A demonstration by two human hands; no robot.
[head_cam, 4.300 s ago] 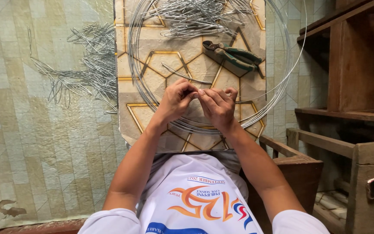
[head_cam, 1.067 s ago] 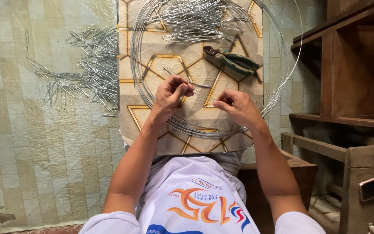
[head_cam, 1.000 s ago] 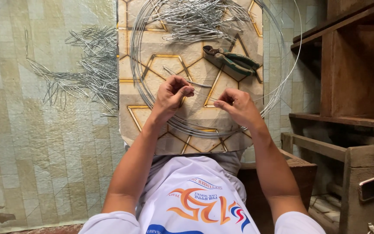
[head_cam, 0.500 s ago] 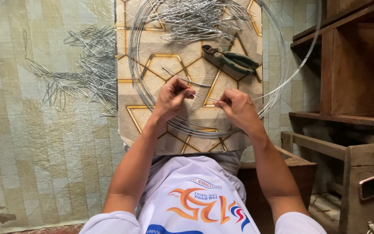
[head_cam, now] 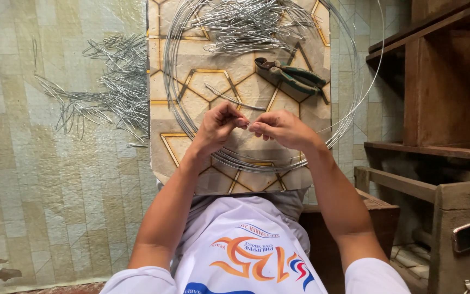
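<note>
My left hand (head_cam: 217, 126) and my right hand (head_cam: 281, 129) meet fingertip to fingertip over a patterned board (head_cam: 178, 147), both pinching a short thin piece of wire (head_cam: 247, 126). Under my hands lies a big coil of silvery wire (head_cam: 171, 81) in several loops. A loose cut wire piece (head_cam: 225, 98) rests on the board just beyond my hands. Green-handled pliers (head_cam: 294, 76) lie on the board beyond my right hand.
A heap of bent wire pieces (head_cam: 246, 22) sits at the board's far end, another heap (head_cam: 110, 87) on the floor mat to the left. Wooden shelves (head_cam: 441, 87) and a wooden box (head_cam: 458, 228) stand at the right.
My hands were apart about a second ago, the left one holding the wire piece; they have come together and now both pinch it.
</note>
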